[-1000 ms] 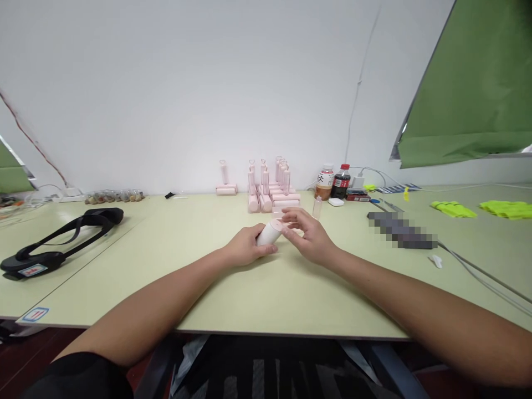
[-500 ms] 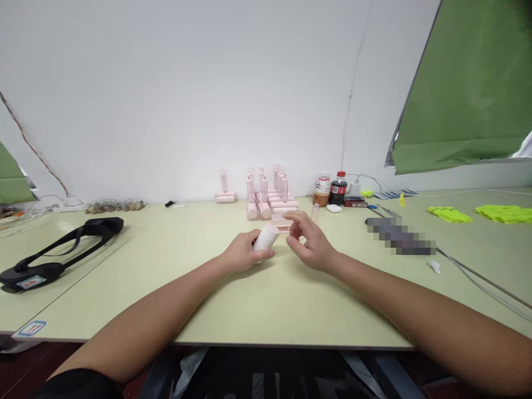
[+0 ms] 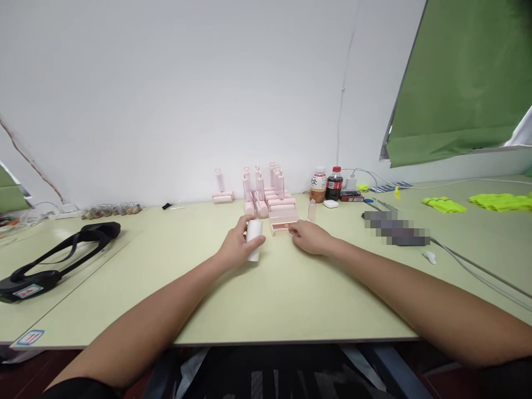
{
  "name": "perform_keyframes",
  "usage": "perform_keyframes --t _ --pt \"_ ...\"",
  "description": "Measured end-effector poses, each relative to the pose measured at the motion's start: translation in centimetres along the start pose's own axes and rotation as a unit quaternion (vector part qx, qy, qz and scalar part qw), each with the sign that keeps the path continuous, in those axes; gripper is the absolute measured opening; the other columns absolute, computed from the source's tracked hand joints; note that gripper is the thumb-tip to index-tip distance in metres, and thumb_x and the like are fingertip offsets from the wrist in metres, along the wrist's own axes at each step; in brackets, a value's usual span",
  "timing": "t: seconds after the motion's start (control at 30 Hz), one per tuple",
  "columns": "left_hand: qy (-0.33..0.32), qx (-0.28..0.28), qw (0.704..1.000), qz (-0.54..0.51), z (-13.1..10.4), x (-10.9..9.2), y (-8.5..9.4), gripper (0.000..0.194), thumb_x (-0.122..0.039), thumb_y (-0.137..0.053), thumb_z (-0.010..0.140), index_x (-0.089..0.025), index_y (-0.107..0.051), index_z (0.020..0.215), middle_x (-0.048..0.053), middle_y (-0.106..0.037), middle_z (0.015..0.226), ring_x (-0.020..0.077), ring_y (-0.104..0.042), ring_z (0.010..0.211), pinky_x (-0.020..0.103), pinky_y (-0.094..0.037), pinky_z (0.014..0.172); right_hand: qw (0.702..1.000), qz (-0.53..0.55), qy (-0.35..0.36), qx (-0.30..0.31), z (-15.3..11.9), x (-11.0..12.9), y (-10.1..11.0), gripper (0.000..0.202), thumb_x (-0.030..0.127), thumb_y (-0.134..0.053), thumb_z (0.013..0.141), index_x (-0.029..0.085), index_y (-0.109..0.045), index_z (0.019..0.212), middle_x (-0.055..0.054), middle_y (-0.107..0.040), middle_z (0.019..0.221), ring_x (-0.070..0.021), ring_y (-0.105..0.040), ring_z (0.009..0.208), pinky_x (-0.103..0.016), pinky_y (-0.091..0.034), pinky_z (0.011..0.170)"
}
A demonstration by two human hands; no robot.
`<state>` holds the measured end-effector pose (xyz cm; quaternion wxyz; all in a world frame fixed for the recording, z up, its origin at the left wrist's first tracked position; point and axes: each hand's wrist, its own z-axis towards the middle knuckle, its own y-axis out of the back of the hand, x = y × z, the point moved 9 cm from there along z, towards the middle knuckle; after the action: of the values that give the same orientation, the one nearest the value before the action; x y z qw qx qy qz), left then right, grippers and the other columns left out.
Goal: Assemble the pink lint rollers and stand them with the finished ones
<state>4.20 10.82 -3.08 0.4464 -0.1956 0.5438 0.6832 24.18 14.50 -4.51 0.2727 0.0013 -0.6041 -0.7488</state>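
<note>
My left hand is wrapped round a white lint roller refill roll, held tilted just above the table. Beyond it lies a pink lint roller case, opened, with its hollow inside showing. My right hand has its fingers curled at the case's right end, closed on its edge; the fingertips are partly hidden. Just behind this hand a clear pink handle stands upright on the table.
Several pink lint rollers with upright handles stand by the wall, and a single one farther left. Two drink bottles are at the back right. A black headset strap lies left; cables and yellow cloths lie right.
My right hand has come down to the pink case, its fingers curling at the end. My left hand has moved slightly left and turned the roll more upright. The view shifted a little.
</note>
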Motion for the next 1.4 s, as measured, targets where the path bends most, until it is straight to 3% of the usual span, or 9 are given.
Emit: perform_keyframes --t 0.13,0.23,0.3,0.47,0.67,0.8,0.9,1.03,1.4 --pt "0.046 -0.060 0.997 -0.034 0.3 0.9 1.2 0.036 -0.048 -0.064 0.078 -0.023 -0.043 0.092 -0.004 -0.054 0.070 0.0131 -0.053 0.060 0.023 -0.039 0.051 1.000 -0.017 0.002 0.003 -0.3 0.5 -0.7 0.012 0.019 -0.057 0.078 0.017 -0.065 0.087 -0.013 -0.067 0.093 -0.0254 -0.060 0.079 -0.031 -0.040 0.066" --pt "0.082 -0.067 0.988 -0.116 0.7 1.6 1.3 0.036 -0.046 -0.062 0.079 -0.022 -0.035 0.073 -0.007 -0.044 0.057 0.0099 -0.046 0.048 0.020 -0.033 0.043 1.000 -0.014 0.020 0.004 -0.4 0.9 -0.7 0.017 0.019 -0.057 0.079 0.016 -0.067 0.093 -0.016 -0.065 0.103 -0.0278 -0.060 0.087 -0.033 -0.041 0.069" --pt "0.109 -0.060 0.978 -0.165 0.8 2.0 1.1 0.038 -0.044 -0.062 0.079 -0.022 -0.033 0.068 -0.007 -0.041 0.051 0.0086 -0.042 0.041 0.020 -0.029 0.039 0.999 -0.002 0.044 0.017 -0.5 1.4 -0.7 0.011 0.017 -0.058 0.078 0.017 -0.068 0.084 -0.013 -0.067 0.096 -0.0271 -0.060 0.089 -0.032 -0.041 0.069" --pt "0.186 -0.088 0.940 -0.273 0.9 3.6 1.3 0.025 -0.038 -0.060 0.080 -0.023 -0.040 0.077 -0.008 -0.041 0.051 0.0078 -0.038 0.034 0.019 -0.021 0.034 0.994 0.047 0.078 0.055 -1.2 2.5 -0.5 0.006 0.018 -0.063 0.070 0.020 -0.062 0.064 -0.003 -0.062 0.065 -0.0176 -0.054 0.059 -0.026 -0.034 0.051" --pt "0.213 -0.083 0.916 -0.331 1.0 4.2 1.4 0.017 -0.031 -0.050 0.081 -0.019 -0.051 0.092 -0.005 -0.046 0.054 0.0092 -0.041 0.038 0.019 -0.026 0.035 0.991 0.112 0.071 0.012 -1.9 3.9 0.4 0.021 0.020 -0.062 0.066 0.021 -0.042 0.059 0.002 -0.051 0.062 -0.0126 -0.043 0.054 -0.025 -0.028 0.048" --pt "0.223 -0.081 0.901 -0.363 0.8 4.2 1.1 0.016 -0.030 -0.049 0.082 -0.017 -0.052 0.090 -0.004 -0.046 0.053 0.0101 -0.044 0.040 0.020 -0.032 0.036 0.976 0.197 0.080 -0.050 -2.1 4.8 1.1 0.028 0.027 -0.058 0.076 0.022 -0.035 0.060 0.000 -0.054 0.072 -0.0168 -0.056 0.072 -0.027 -0.040 0.061" --pt "0.225 -0.068 0.891 -0.388 0.7 3.9 0.3 0.015 -0.031 -0.050 0.082 -0.017 -0.051 0.089 -0.003 -0.047 0.053 0.0105 -0.046 0.041 0.021 -0.034 0.038 0.934 0.333 0.088 -0.096 -2.5 5.1 1.8 0.029 0.035 -0.066 0.075 0.021 -0.043 0.066 -0.006 -0.062 0.092 -0.0224 -0.060 0.093 -0.032 -0.046 0.072" --pt "0.220 -0.041 0.880 -0.420 0.4 3.0 -0.9 0.015 -0.029 -0.053 0.082 -0.016 -0.051 0.088 -0.001 -0.050 0.060 0.0106 -0.049 0.044 0.022 -0.039 0.040 0.899 0.422 0.050 -0.107 -2.8 4.7 1.7 0.032 0.040 -0.073 0.070 0.021 -0.049 0.078 -0.008 -0.063 0.112 -0.0167 -0.062 0.078 -0.033 -0.049 0.070" --pt "0.159 -0.031 0.895 -0.415 0.0 1.5 -1.4 0.020 -0.035 -0.052 0.088 -0.016 -0.049 0.096 -0.001 -0.053 0.067 0.0115 -0.056 0.051 0.025 -0.047 0.047 0.915 0.372 0.067 -0.142 -3.1 4.8 2.3 0.032 0.039 -0.071 0.073 0.021 -0.046 0.071 -0.009 -0.067 0.107 -0.0224 -0.065 0.096 -0.038 -0.049 0.082"
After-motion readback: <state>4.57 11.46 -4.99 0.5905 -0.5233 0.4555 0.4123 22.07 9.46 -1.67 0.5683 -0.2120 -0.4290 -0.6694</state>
